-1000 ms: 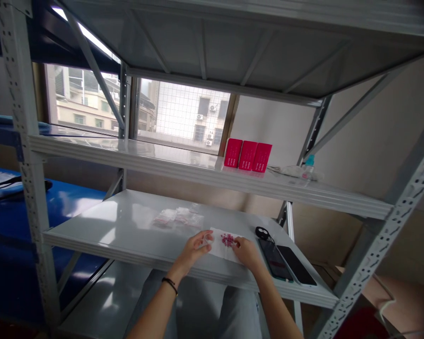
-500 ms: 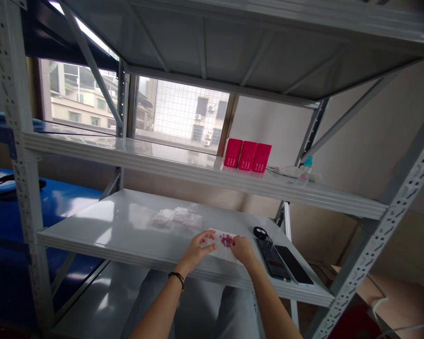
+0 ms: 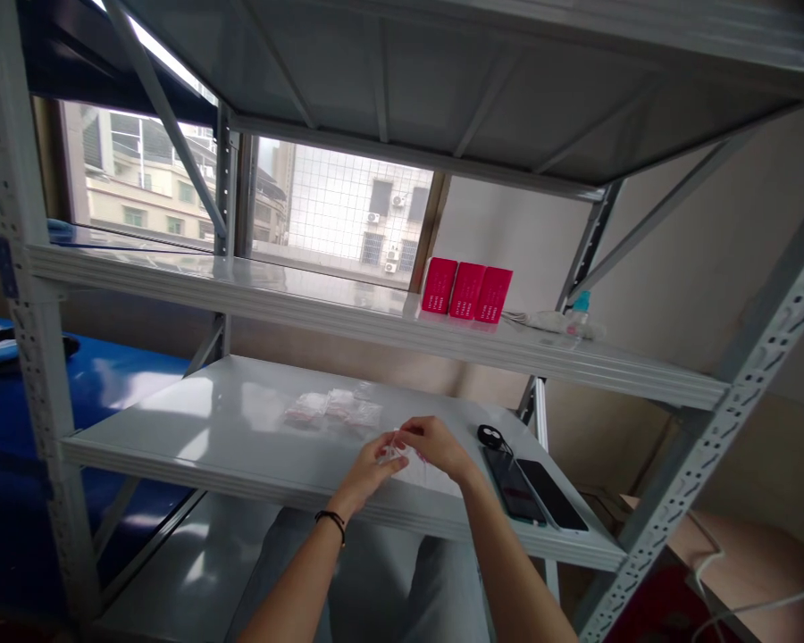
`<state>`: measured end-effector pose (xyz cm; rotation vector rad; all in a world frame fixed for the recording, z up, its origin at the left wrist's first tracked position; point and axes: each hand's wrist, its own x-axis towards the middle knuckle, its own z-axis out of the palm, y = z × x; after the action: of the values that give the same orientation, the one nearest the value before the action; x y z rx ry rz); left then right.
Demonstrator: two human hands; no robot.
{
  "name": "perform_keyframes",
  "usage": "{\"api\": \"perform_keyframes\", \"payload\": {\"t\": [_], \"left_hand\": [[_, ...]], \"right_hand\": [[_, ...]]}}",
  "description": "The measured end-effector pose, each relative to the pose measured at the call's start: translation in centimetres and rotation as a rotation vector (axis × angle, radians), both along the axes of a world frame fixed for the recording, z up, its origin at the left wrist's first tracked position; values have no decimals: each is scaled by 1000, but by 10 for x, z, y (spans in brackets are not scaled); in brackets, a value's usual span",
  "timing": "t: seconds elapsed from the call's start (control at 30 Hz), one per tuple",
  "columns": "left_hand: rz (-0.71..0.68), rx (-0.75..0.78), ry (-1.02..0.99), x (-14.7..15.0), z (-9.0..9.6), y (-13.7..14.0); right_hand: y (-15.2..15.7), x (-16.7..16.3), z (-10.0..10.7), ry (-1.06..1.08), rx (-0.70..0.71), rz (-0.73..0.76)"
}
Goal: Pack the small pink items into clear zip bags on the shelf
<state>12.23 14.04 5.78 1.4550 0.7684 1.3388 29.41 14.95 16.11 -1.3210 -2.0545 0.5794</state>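
Note:
My left hand is closed on a small clear plastic bag above the grey shelf. My right hand reaches across to the bag's upper edge, thumb and fingers pinched together. Whatever sits in that pinch is too small to make out. Under the right hand lies a white sheet. Some small pink-red beads show there, mostly hidden by the hand. Behind my hands is a loose pile of clear bags, some with pinkish contents.
Right of my hands lie two dark phones, side by side, and a round black object with a cord. Three red boxes and a small bottle with a blue cap stand on the shelf above. A metal upright rises at right.
My right hand has lifted from the beads and moved left to the bag at my left hand. The left-hand fingers have closed in somewhat. The view has shifted slightly.

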Motion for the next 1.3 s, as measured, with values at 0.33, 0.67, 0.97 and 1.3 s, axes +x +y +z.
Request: {"api": "perform_keyframes", "payload": {"t": [0.33, 0.67, 0.97, 1.3], "left_hand": [[-22, -133, -105, 0, 4, -2], [-29, -123, -94, 0, 5, -3], [-33, -141, -63, 0, 5, -6], [-41, -147, -119, 0, 3, -3]], "right_hand": [[20, 64, -67, -318, 64, -285], [17, 65, -77, -445, 117, -132], [20, 65, -72, -528, 111, -85], [25, 65, -53, -536, 129, -84]]}}
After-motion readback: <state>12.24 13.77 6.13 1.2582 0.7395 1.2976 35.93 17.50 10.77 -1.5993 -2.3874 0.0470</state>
